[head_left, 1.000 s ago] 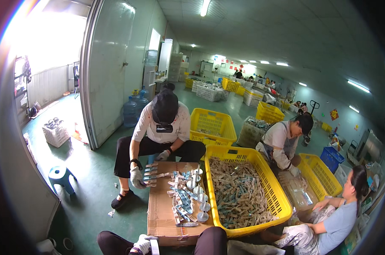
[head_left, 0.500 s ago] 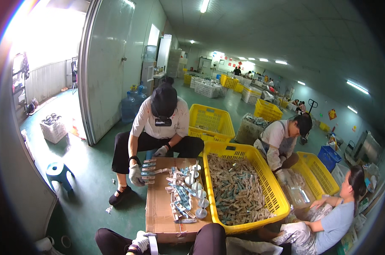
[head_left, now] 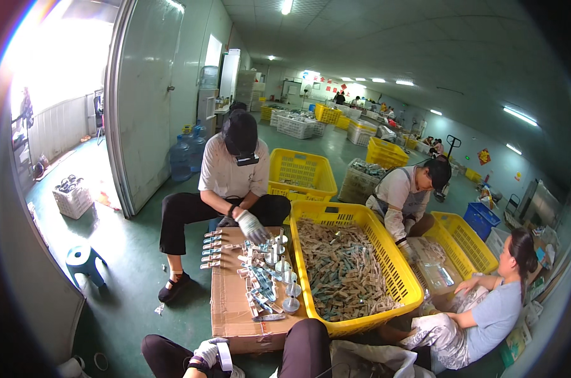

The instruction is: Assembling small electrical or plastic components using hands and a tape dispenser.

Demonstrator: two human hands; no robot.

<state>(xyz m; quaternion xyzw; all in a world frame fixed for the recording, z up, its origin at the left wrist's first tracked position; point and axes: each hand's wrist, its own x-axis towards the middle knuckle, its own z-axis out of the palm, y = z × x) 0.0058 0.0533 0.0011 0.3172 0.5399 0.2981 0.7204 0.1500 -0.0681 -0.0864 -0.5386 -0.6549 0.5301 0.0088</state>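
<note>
At the lower edge, over my left thigh, my left hand (head_left: 206,353) wears a pale glove and a dark wristband. Its fingers close on a flat white rectangular object (head_left: 224,356), whose kind I cannot make out. My right hand is out of view. Just beyond my knees stands a cardboard box (head_left: 225,312) used as a table. On it lies a heap of blue and beige clips (head_left: 260,286), with white round-based stands (head_left: 291,303) along its right side. A row of clips (head_left: 212,249) lines the box's left edge. A co-worker's gloved hand (head_left: 253,227) reaches over the heap.
A yellow crate (head_left: 413,296) full of clips adjoins the box on the right. Co-workers sit opposite (head_left: 235,170), beyond the crate (head_left: 402,195) and at the right (head_left: 487,321). A blue-green stool (head_left: 84,261) stands at the left. A white sack (head_left: 374,359) lies near my right knee.
The co-worker opposite has moved a gloved hand from the row at the box's left edge to the heap. My left hand still holds the white object, now turned slightly. My view has shifted a little.
</note>
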